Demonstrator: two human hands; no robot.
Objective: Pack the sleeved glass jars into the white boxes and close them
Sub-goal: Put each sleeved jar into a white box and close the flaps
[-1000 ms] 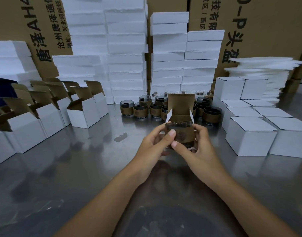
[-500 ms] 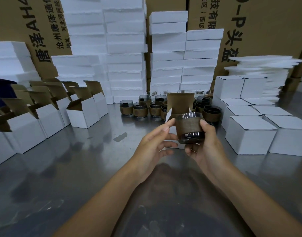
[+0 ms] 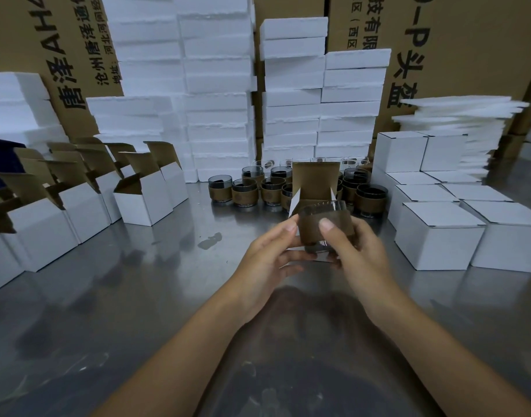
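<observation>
the right hand (image 3: 363, 260) pinches the sleeved glass jar (image 3: 311, 231) between thumb and curled fingers, the left hand (image 3: 267, 263) grips the open white box (image 3: 315, 179) just behind them, so lower it level, clear of the side flaps (image 3: 295, 203).

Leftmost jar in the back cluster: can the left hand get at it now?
Probably, once freed. Bare table lies between the left hand and the leftmost jar, at the cluster's open edge. For now that hand grips the open box while the right hand holds a sleeved jar.
</observation>
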